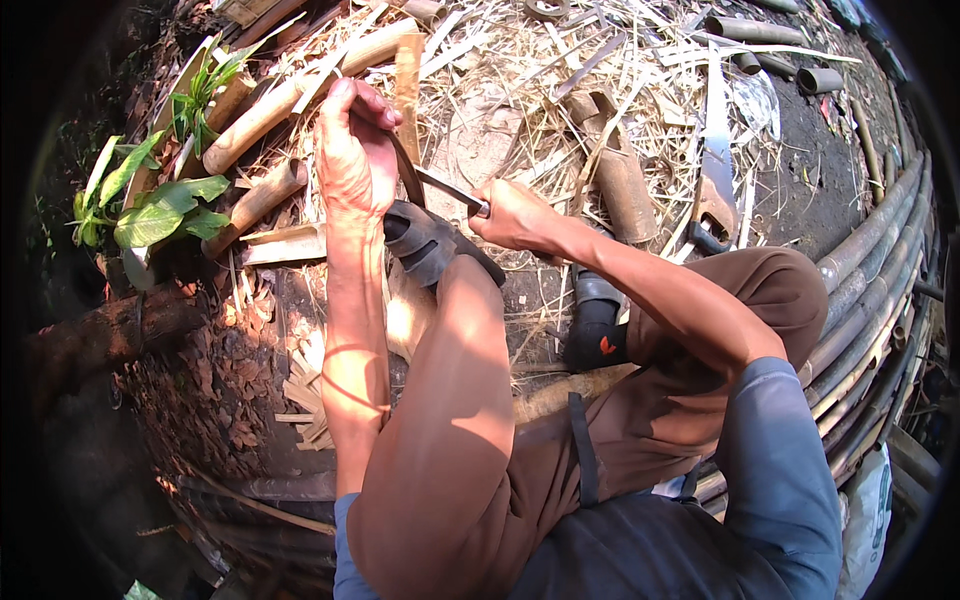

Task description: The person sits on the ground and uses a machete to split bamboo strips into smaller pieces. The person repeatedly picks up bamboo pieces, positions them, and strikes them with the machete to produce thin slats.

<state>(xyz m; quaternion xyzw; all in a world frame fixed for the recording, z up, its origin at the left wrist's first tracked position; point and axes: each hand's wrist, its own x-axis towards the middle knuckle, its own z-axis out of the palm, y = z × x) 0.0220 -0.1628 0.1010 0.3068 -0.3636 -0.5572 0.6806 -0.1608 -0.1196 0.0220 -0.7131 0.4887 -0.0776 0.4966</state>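
My left hand is closed with its fingers curled round the upper end of a thin dark strip, which looks like split bamboo. My right hand grips a knife, its narrow blade pointing left and meeting or crossing the strip. Most of the knife's handle is hidden in the fist. Just below the blade, a dark grey pad-like piece lies at my raised left knee; I cannot make out its kind. The strip's lower end disappears near it.
Bamboo shavings litter the ground ahead. A handsaw and a bamboo tube lie on the right. Long bamboo poles are stacked at far right. Cut bamboo and a leafy plant are on the left.
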